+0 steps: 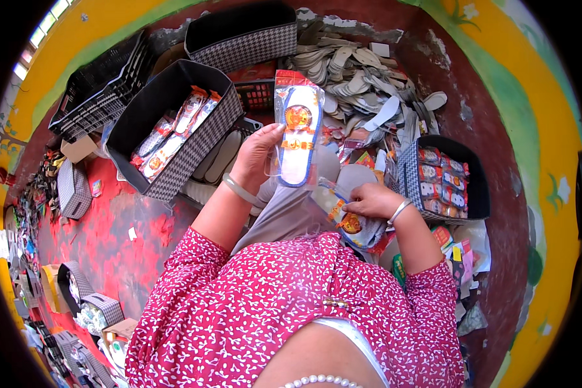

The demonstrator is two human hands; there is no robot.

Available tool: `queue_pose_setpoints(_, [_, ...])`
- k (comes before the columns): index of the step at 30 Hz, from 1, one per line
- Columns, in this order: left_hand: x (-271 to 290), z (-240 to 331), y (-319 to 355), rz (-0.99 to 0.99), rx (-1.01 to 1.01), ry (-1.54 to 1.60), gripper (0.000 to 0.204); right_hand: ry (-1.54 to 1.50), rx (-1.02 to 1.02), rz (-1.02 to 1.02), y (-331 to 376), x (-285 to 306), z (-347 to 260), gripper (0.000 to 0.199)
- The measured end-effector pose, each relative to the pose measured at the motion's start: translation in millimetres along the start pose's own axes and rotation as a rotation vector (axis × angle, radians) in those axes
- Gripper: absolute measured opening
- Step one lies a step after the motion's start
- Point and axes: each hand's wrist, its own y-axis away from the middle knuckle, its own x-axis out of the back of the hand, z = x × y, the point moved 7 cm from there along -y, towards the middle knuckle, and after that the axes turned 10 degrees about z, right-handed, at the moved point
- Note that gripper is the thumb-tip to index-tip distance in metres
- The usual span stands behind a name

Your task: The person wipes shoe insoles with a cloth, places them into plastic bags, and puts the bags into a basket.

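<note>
My left hand (257,152) holds up a bagged insole (299,139) by its left edge. It is pale with a blue border and a printed orange round picture, inside a clear plastic bag with a red top. Lower on the right, the fingers of my right hand (372,200) are closed on another bagged insole (340,212) resting over my lap, with an orange and dark print. More bagged insoles seem to lie beneath it, partly hidden by my hand and sleeve.
To the left stands a houndstooth box (197,152) holding several bagged insoles. Another patterned box (409,174) at right holds packed bags. Loose insoles (352,71) pile up ahead by the wall. Black plastic crates (103,97) and a further houndstooth box (242,48) stand at the back.
</note>
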Motion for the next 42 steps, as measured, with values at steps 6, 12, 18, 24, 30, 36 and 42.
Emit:
queue_pose_setpoints(6, [4,-1,4,-0.061,0.085,0.18,0.038,0.241,-0.05,0.236,7,40,-16,0.038])
queue_pose_setpoints(12, [-30,-24,-15,-0.06,0.022,0.033,0.03,-0.743,0.099,0.433,-5,66,-35,0.031])
queue_pose_setpoints(18, [-59,-39,-32,-0.055,0.072,-0.058,0.025,-1.376,0.037,0.491,-20,57,-20,0.024])
queue_pose_setpoints(24, [-57,-48,-55,-0.011,0.098,-0.191,0.019,-1.518,-0.025,0.647,-5,68,19,0.022])
queue_pose_setpoints(30, [-31,-17,-82,0.215,-0.128,-0.391,0.013,-1.604,-0.01,0.805,16,82,47,0.024])
queue_pose_setpoints(36, [38,6,-125,0.27,-0.503,-1.518,0.036,-1.372,-0.02,0.953,23,88,56,0.022])
queue_pose_setpoints(42, [-73,-37,-74,-0.187,-0.507,-0.95,0.071,-0.482,-0.185,1.053,16,95,32,0.016])
